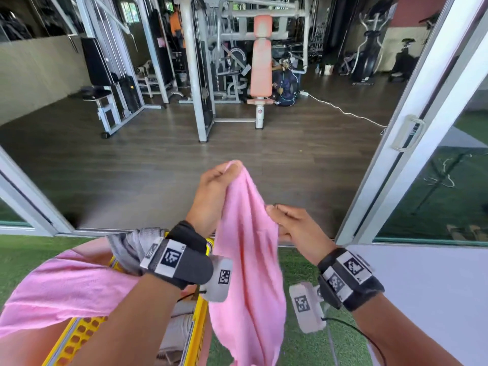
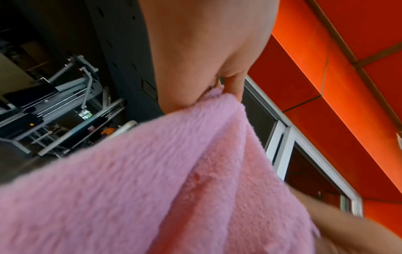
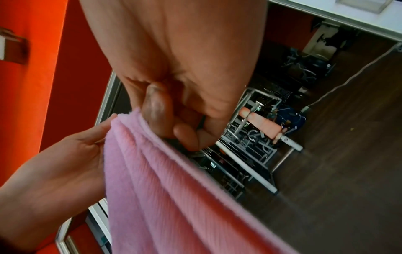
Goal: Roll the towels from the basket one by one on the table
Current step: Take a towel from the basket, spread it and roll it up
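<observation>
A pink towel [image 1: 245,260] hangs in the air in front of me, held by both hands. My left hand [image 1: 219,186] is raised and pinches the towel's top corner [image 2: 217,96]. Lower and to the right, my right hand [image 1: 293,225] pinches the towel's upper edge [image 3: 139,120] between thumb and curled fingers. The towel's lower end drops past the bottom of the head view. Below my left arm stands the yellow basket [image 1: 87,331], with another pink towel [image 1: 60,283] and a grey towel [image 1: 132,247] draped over it.
A pale table surface [image 1: 427,299] lies at the lower right. Green artificial turf [image 1: 303,339] covers the ground under my arms. Ahead is an open sliding glass door [image 1: 412,128] onto a dark wooden gym floor with weight machines [image 1: 237,62].
</observation>
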Available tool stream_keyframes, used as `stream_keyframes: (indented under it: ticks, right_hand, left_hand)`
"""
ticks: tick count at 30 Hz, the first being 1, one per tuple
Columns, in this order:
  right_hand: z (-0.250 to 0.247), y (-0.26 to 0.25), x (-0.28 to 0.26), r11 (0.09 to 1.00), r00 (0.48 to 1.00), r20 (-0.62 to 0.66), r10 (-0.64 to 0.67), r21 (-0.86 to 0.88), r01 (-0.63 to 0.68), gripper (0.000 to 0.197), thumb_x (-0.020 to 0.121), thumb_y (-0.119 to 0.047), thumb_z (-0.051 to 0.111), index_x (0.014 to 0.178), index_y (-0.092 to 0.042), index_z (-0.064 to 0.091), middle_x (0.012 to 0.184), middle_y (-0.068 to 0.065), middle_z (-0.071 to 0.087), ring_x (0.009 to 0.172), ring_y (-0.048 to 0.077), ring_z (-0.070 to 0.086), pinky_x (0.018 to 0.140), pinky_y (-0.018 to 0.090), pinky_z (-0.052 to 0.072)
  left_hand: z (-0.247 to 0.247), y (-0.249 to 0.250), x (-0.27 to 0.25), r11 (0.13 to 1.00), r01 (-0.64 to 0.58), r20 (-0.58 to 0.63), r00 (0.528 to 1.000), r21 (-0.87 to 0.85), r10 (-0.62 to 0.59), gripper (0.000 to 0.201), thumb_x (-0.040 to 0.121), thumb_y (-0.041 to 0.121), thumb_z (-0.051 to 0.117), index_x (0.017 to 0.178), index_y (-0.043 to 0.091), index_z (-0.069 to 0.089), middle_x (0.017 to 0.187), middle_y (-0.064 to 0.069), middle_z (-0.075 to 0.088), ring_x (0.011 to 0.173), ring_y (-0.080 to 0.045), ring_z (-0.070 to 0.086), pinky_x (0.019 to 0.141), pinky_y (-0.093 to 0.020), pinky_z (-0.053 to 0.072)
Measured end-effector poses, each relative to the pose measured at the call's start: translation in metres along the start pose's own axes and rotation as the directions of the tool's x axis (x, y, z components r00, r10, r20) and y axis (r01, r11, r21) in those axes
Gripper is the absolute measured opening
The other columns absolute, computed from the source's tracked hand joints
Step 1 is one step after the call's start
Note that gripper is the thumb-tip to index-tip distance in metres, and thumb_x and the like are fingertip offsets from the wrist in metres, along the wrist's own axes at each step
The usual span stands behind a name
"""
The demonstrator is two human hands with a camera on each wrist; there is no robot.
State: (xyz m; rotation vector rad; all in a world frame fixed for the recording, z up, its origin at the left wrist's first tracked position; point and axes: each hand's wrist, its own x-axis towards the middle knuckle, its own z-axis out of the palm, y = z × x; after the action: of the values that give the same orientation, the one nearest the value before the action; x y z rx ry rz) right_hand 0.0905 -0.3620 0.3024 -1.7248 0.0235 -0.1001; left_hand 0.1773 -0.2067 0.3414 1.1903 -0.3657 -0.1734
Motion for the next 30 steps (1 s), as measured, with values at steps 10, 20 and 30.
stream_keyframes:
  ticks: [10, 20, 30]
  right_hand:
    - [-0.003, -0.031, 0.022, 0.954, 0.973, -0.100, -0.207, -0.241, 0.178, 0.037, 0.101, -0.025, 0.047, 0.066, -0.018, 0.037, 0.065, -0.003, 0.031, 0.060, 0.004, 0.029, 0.055, 0.021, 0.028]
    - [-0.001, -0.030, 0.012, 0.964, 0.974, 0.092, -0.205, -0.151, 0.218, 0.042, 0.097, -0.024, 0.057, 0.064, -0.007, 0.038, 0.069, 0.002, 0.026, 0.065, 0.014, 0.026, 0.058, 0.030, 0.020]
    - [0.009, -0.025, 0.018, 0.982, 0.982, -0.021, -0.187, -0.044, 0.186, 0.035, 0.094, -0.024, 0.060, 0.066, -0.006, 0.047, 0.070, 0.004, 0.032, 0.068, 0.014, 0.030, 0.060, 0.030, 0.023]
  left_hand:
    - [0.002, 0.004, -0.008, 0.979, -0.032, 0.176, 0.984, 0.201, -0.004, 0.033, 0.099, 0.018, 0.049, 0.066, 0.013, 0.046, 0.057, 0.004, 0.033, 0.050, -0.005, 0.027, 0.046, -0.019, 0.025]
    - [-0.008, 0.017, 0.008, 0.856, -0.105, 0.124, 0.991, 0.506, 0.049, 0.048, 0.096, 0.043, 0.051, 0.066, 0.007, 0.061, 0.052, 0.004, 0.039, 0.050, -0.013, 0.033, 0.050, -0.027, 0.025]
    - [-0.010, 0.011, 0.003, 0.984, -0.109, 0.208, 0.975, 0.140, 0.079, 0.027, 0.094, 0.014, 0.055, 0.075, -0.004, 0.059, 0.071, -0.008, 0.055, 0.068, -0.013, 0.049, 0.064, -0.025, 0.037]
